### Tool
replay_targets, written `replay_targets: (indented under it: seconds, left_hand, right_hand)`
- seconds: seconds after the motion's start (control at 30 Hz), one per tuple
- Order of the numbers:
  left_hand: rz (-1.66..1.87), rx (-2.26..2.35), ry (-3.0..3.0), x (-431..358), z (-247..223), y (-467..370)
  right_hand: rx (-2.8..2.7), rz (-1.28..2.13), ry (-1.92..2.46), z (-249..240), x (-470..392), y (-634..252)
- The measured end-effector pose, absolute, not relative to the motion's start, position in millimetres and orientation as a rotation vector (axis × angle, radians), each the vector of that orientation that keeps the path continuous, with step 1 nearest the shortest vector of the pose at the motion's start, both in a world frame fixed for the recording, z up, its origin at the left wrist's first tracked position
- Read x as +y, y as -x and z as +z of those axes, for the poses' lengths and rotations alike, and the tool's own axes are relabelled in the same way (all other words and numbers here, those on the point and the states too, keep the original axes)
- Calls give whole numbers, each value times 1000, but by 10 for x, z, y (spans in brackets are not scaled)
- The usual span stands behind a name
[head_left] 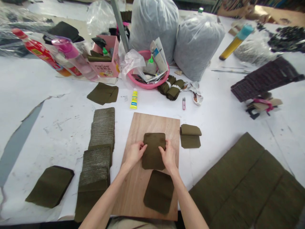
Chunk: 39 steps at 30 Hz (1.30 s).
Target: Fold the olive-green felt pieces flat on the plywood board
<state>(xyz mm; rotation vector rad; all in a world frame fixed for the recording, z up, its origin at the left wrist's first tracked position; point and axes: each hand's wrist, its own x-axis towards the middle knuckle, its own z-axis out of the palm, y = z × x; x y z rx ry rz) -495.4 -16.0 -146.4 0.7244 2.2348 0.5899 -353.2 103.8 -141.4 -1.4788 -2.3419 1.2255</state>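
A dark olive fabric piece [154,152] with cut corners lies on the wooden board [133,190], between my two hands. My left hand [136,153] pinches its left edge, thumb on top. At its right edge, my right hand [168,155] grips the cloth in the same way. Nearer to me on the board rests a second olive piece [159,192], just below the first. A folded olive piece [190,136] is right of the board. Left of the board runs a long overlapping row of olive pieces [101,133].
Olive stacks sit at far left [50,187] and upper left [103,93]. A large olive cloth [252,184] covers the lower right. Beyond the board are a yellow tube [134,99], pink snips [183,104], a pink basket [147,85], bottles and stuffed bags [199,41].
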Motion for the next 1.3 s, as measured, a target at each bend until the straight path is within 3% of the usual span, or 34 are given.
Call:
replay_targets:
  seconds: [1.3]
  left_hand:
    - [415,2323,-788,-121,-1376,4917]
  right_hand:
    - [-2503,1005,1609,-1302,974,3593]
